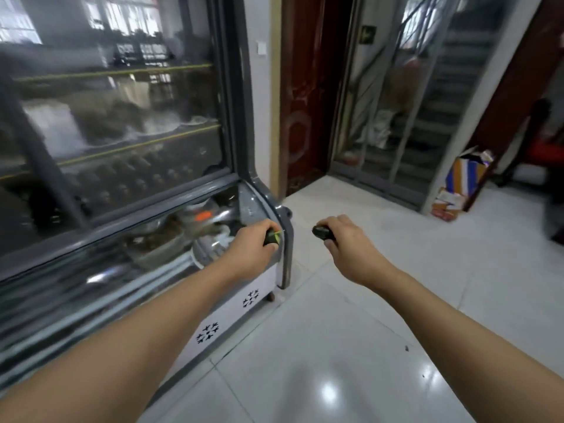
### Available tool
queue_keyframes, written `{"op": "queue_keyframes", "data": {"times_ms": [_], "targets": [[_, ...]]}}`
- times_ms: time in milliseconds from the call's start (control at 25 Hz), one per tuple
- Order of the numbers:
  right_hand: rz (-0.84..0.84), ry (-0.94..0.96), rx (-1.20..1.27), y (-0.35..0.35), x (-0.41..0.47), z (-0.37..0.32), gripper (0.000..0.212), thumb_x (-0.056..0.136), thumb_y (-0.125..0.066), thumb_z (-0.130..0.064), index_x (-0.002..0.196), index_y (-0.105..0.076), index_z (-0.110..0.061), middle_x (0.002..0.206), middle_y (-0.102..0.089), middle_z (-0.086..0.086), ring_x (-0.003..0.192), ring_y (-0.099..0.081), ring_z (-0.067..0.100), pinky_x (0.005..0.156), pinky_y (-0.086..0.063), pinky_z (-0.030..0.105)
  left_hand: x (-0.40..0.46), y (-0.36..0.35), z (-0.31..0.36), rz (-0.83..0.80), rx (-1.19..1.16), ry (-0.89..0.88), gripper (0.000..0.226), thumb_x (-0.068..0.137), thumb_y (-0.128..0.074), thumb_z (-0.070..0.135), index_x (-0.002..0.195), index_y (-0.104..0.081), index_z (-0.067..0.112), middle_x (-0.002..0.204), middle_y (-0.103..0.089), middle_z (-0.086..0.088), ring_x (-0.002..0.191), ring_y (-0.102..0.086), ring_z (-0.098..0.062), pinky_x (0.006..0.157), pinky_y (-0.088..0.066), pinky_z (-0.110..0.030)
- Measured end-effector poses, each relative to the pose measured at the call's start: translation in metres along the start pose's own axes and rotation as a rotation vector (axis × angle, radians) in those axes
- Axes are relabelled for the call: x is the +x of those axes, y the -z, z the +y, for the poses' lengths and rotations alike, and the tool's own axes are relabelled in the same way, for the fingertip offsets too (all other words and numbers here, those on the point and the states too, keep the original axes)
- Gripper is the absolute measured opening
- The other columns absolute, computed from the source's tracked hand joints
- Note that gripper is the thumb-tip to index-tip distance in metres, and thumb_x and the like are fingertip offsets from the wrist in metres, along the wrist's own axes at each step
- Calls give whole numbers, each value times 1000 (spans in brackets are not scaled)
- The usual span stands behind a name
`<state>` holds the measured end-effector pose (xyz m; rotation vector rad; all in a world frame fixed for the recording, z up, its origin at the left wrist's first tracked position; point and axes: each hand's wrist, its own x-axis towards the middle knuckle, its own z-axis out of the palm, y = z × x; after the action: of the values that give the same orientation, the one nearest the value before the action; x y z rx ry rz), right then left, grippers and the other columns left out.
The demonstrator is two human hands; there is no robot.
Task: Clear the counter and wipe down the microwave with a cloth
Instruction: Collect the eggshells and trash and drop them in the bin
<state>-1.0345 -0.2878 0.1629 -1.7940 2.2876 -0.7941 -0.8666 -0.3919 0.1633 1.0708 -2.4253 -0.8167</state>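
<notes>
Here the left hand (254,242) grips a small black-and-green object (272,238) at the display fridge's (262,206) right corner. The right hand (345,239) grips a small dark object (322,231). Blurred metal bowls (210,221) sit behind the glass.
</notes>
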Motion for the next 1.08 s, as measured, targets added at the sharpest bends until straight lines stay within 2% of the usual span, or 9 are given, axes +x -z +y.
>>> {"op": "queue_keyframes", "data": {"times_ms": [120,280,520,720,960,1080], "targets": [[43,-93,1,18,43,50,29,96,-44,-7,124,-50,-11,118,-46,7,98,-51,25,84,-40,29,78,-25,16,-47,-18,-66,25,92,-53,14,116,-54,21,110,-59,-1,88,-55,-11,66,-41,-19],[82,-179,-26,44,104,108,28,96,-43,-6,122,-50,-12,117,-46,6,96,-51,24,82,-39,28,180,-47,35,-103,6,-115,26,93,-53,17,119,-53,20,115,-58,-3,102,-55,-19,81,-44,-27],[115,-256,-46,70,187,199,28,95,-43,-7,122,-50,-14,118,-46,4,94,-51,23,81,-40,27,313,-93,62,-166,-29,-159,21,92,-54,16,112,-54,22,108,-58,-3,91,-54,-19,76,-46,-29],[110,-222,-54,89,265,285,28,96,-44,-9,123,-50,-13,119,-47,6,96,-51,23,80,-38,26,416,-137,82,-136,-25,-157,24,92,-54,18,115,-54,22,112,-58,-1,97,-53,-16,77,-41,-26],[18,-133,-59,126,383,404,27,96,-44,-10,123,-49,-14,120,-47,5,97,-51,23,78,-36,27,549,-194,119,-70,-13,-48,22,92,-53,18,114,-53,22,110,-58,-2,92,-52,-16,70,-39,-25],[-18,-100,-45,141,442,453,29,96,-45,-9,124,-49,-12,120,-47,7,102,-51,26,84,-40,29,608,-213,132,-49,-12,9,23,93,-53,17,116,-53,20,113,-58,-4,97,-53,-19,76,-41,-26]]}}
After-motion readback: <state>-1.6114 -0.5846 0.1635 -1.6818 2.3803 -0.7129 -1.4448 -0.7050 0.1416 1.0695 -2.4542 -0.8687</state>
